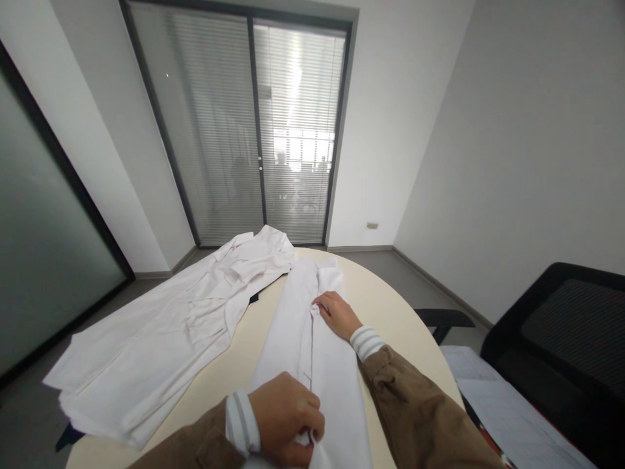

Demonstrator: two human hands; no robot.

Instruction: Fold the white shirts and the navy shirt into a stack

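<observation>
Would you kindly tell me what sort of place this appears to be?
Probably a small office meeting room: there are dark-framed glass panels with slatted blinds, a cream-coloured table with a curved edge and a black mesh-backed chair with armrests.

Single view, worn on your head, facing forward and down across the round counter (390, 312). Your left hand (286, 417) sits close to the lens near the bottom edge; your right hand (340, 315) lies farther out. Wide coverage: the glazed partition (215, 130) stands well back at top, the black chair (566, 332) cuts in at right.
</observation>
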